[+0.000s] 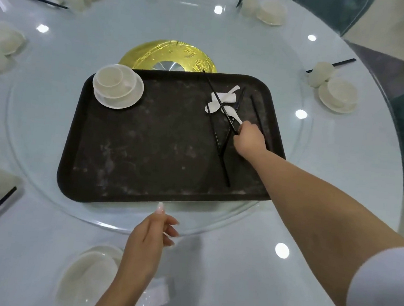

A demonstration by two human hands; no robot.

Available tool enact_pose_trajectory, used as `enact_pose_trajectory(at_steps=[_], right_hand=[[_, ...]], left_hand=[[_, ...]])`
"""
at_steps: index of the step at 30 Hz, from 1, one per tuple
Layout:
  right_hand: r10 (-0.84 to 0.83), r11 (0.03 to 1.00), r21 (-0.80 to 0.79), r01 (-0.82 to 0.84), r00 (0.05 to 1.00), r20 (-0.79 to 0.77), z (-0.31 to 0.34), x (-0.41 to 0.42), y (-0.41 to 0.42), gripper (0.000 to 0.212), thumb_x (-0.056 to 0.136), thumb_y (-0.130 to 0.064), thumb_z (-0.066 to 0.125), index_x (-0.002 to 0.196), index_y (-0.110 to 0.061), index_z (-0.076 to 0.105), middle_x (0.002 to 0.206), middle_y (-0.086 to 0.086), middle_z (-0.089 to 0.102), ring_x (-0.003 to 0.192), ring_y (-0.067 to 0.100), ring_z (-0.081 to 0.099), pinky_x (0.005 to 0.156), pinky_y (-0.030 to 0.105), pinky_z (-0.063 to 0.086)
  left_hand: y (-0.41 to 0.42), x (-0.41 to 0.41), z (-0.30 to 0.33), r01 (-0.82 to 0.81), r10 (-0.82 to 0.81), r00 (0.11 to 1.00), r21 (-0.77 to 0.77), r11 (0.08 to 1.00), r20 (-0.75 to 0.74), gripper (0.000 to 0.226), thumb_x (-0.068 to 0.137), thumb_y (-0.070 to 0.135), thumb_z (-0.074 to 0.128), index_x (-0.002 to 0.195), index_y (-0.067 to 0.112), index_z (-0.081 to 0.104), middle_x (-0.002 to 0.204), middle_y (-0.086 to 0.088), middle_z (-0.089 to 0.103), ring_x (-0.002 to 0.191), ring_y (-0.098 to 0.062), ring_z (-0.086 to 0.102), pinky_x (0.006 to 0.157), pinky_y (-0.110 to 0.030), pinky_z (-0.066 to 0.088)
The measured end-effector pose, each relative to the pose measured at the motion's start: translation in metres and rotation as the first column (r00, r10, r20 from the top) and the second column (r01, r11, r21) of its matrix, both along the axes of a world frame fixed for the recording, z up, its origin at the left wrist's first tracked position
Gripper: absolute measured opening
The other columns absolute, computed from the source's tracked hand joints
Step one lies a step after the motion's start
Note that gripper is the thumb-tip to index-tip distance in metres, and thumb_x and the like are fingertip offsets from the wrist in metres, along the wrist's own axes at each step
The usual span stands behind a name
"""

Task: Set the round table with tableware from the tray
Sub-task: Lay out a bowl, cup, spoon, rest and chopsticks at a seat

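Glossy glass table, scuffed matt plastic tray

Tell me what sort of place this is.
Probably a restaurant banquet room: a large round table with a glass lazy Susan, matching place settings around its rim, and a serving tray carrying chopsticks and spoons.

A dark tray sits at the centre of the round worktop, on a glass turntable. The right hand, reaching toward 1 o'clock, pinches a black chopstick among loose chopsticks and white spoons. A stack of white bowls on a saucer occupies the tray's 11 o'clock corner. The left hand hovers at 6 o'clock, fingers loosely curled, beside a plate. Place settings ring the rim.
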State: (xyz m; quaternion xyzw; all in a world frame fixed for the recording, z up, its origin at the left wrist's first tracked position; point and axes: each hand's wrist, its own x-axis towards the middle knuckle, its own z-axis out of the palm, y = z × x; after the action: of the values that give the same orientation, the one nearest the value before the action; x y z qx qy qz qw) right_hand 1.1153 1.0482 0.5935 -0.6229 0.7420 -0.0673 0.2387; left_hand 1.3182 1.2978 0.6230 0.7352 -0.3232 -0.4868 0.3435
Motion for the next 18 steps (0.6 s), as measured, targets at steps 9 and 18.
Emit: enact_pose_trajectory(at_steps=[9, 18], right_hand=[[-0.025, 0.998, 0.068, 0.011, 0.978, 0.209, 0.007, -0.003, 0.026, 0.008, 0.086, -0.012, 0.06, 0.092, -0.007, 0.057, 0.072, 0.012, 0.068, 0.058, 0.025, 0.07, 0.061, 0.037, 0.061], [0.068, 0.963, 0.246, -0.113, 0.98, 0.185, 0.006, 0.009, 0.073, 0.011, 0.09, -0.02, 0.06, 0.089, -0.014, 0.052, 0.07, 0.009, 0.068, 0.049, 0.02, 0.068, 0.047, 0.024, 0.054]], left_hand=[[-0.013, -0.006, -0.001, 0.046, -0.045, 0.998, 0.006, 0.999, -0.033, 0.065, 0.077, 0.074, 0.025, 0.078, 0.027, 0.07, 0.074, 0.007, 0.071, 0.068, -0.007, 0.067, 0.075, -0.033, 0.052], [-0.007, -0.009, 0.002, 0.059, -0.057, 0.997, 0.026, 0.998, -0.058, 0.068, 0.075, 0.073, 0.028, 0.08, 0.021, 0.071, 0.073, 0.003, 0.072, 0.067, -0.012, 0.067, 0.077, -0.035, 0.054]])
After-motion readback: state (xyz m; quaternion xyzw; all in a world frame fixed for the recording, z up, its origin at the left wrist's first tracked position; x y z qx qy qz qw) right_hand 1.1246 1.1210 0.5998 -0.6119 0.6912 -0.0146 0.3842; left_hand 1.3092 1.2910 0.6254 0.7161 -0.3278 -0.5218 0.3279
